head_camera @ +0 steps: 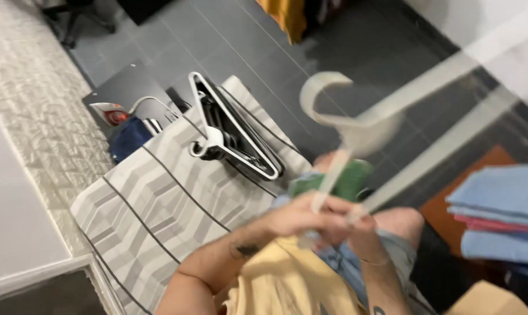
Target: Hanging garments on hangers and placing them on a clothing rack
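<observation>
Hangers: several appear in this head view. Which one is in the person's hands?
The pale, blurred hanger raised before the camera, gripped by both hands. The other hangers lie stacked on the patterned ironing board, untouched.

Patterned ironing board (pixel 159 204) carries stacked hangers (pixel 235 137).

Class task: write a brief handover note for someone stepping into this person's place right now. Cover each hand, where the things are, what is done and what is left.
Left hand and right hand: both closed on a white hanger, blurred, its hook uppermost.
Yellow garment lies in the lap beneath, not on the hanger.
Spare hangers rest on the patterned board.
Folded blue and red cloths are stacked at right.
Left: the yellow garment is unhung.
</observation>
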